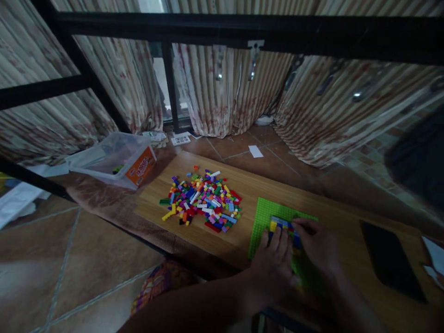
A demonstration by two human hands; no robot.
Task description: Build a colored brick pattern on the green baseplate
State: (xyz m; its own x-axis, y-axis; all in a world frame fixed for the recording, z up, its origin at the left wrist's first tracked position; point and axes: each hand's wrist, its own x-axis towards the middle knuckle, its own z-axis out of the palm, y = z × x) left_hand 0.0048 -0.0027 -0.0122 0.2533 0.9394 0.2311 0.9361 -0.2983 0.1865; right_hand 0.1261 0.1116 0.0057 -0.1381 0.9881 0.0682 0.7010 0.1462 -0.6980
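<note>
My left hand (275, 256) lies over a green studded baseplate (258, 222), its fingers stretched out and resting on a low build of toy building bricks (274, 226). Yellow, blue and grey-blue bricks show along the build's far side; much of the rest is under my fingers. From the right, my right hand (317, 243) meets the build's far right corner. Its thumb and forefinger are pinched together on a small brick there, mostly covered by the fingertips. Left of the baseplate, a loose heap of mixed-colour bricks (204, 199) spreads over the wooden tabletop (243, 180).
Beyond the table's left end stands a clear plastic box (104, 175) with an orange label. A dark flat slab (390, 259) lies on the table at right, near white papers (433, 254). A black metal frame (222, 30) crosses above, before striped curtains (215, 92).
</note>
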